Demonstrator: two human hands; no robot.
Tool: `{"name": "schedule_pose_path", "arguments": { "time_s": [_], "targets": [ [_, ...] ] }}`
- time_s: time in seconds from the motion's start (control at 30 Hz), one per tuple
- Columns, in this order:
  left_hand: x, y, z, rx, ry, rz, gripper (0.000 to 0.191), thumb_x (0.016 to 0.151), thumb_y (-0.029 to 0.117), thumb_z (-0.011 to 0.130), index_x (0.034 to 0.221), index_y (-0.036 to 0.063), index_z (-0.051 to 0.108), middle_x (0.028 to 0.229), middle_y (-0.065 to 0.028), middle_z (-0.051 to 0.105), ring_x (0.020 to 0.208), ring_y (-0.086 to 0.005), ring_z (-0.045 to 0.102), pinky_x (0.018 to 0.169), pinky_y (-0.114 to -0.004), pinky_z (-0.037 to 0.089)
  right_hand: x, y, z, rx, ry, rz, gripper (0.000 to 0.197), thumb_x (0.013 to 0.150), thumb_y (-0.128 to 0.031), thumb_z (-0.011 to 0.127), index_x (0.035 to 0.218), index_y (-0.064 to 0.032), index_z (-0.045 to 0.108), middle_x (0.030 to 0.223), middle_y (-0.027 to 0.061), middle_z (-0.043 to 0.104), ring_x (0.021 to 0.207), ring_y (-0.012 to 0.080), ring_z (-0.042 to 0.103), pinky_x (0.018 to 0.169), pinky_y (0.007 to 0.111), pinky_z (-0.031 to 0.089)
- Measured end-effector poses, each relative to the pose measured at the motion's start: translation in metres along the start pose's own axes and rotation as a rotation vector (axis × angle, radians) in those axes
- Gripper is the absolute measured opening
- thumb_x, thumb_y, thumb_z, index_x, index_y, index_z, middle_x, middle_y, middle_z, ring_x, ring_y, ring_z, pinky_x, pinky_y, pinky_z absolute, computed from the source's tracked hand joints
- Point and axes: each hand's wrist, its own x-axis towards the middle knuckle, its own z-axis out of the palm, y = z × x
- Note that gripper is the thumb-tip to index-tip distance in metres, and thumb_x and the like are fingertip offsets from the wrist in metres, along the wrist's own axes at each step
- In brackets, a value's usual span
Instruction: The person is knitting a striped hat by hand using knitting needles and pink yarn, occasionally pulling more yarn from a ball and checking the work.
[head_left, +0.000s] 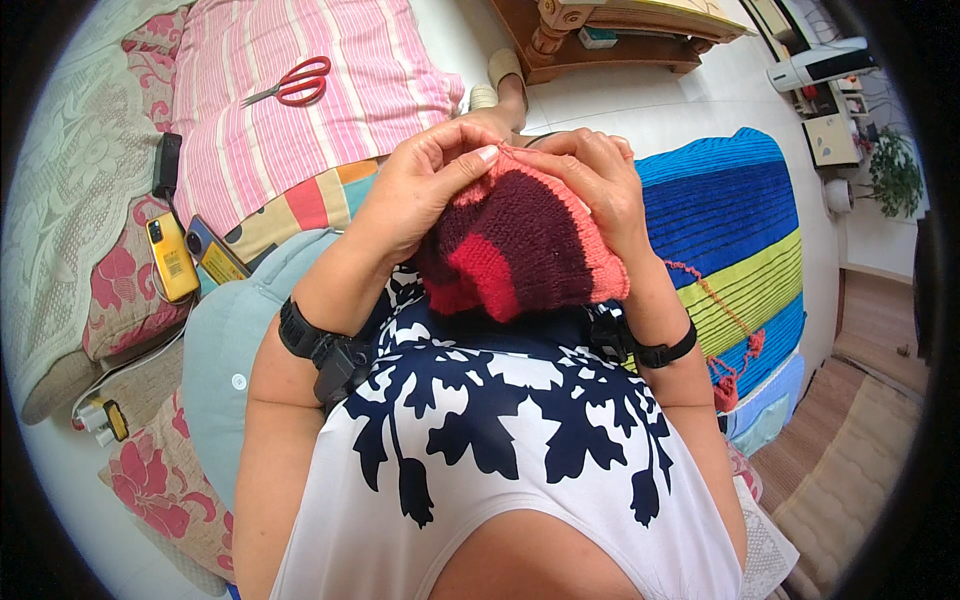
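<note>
Both my hands hold a knitted piece (544, 240) striped in coral, dark maroon and red, above my lap. My left hand (420, 180) pinches its coral top edge between thumb and fingers. On the other side, my right hand (600, 176) grips the same coral edge, its index finger reaching toward my left thumb. A thin dark line, perhaps a needle or cable, shows behind the fingers. Coral yarn (709, 292) trails on the right to a small loose tangle (726, 386). The piece's underside is hidden.
Red-handled scissors (296, 84) lie on a pink striped cushion (247, 157) at the upper left. Two phones, one yellow (172, 259), and a black power adapter (166, 166) rest beside it. A blue and lime striped cloth (727, 202) is on the right; a carved wooden table (600, 37) stands ahead.
</note>
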Motion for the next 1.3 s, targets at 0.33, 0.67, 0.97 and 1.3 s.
{"name": "schedule_pose_path", "arguments": {
  "time_s": [0.33,0.67,0.97,1.3],
  "targets": [
    [0.002,-0.011,0.001,0.196,-0.187,0.044,0.013,0.090,0.012,0.063,0.089,-0.0008,0.067,0.088,-0.0010,0.065,0.081,-0.0071,0.058,0.077,-0.021,0.045,-0.007,-0.002,0.014,0.248,-0.229,0.264,0.018,0.080,-0.011,0.060,0.096,-0.0045,0.058,0.090,0.0134,0.060,0.087,0.0307,0.058,0.075,0.038,0.044],
    [0.001,0.000,-0.001,0.279,-0.090,0.086,0.016,0.089,0.011,0.064,0.100,0.0010,0.066,0.089,-0.0003,0.064,0.082,-0.0071,0.058,0.076,-0.020,0.046,-0.003,-0.002,-0.005,-0.132,-0.027,0.081,0.025,0.068,-0.013,0.067,0.093,-0.0126,0.067,0.087,0.0007,0.064,0.081,0.0195,0.059,0.073,0.032,0.039],
    [-0.006,0.018,-0.009,0.183,-0.190,-0.088,0.017,0.091,0.013,0.061,0.103,0.0017,0.062,0.085,0.0022,0.061,0.075,-0.0027,0.056,0.069,-0.016,0.046,-0.001,0.008,-0.014,0.046,-0.071,-0.078,0.026,0.068,-0.014,0.063,0.092,-0.0173,0.073,0.079,-0.0023,0.061,0.070,0.0163,0.056,0.065,0.029,0.039],
    [-0.002,0.016,-0.007,0.135,-0.174,-0.112,0.016,0.091,0.012,0.062,0.102,0.0000,0.065,0.090,-0.0004,0.065,0.077,-0.0049,0.059,0.071,-0.018,0.049,-0.002,0.014,-0.006,0.133,-0.081,-0.017,0.026,0.069,-0.014,0.063,0.093,-0.0140,0.072,0.084,0.0028,0.062,0.074,0.0199,0.057,0.064,0.031,0.042]
  ]
}}
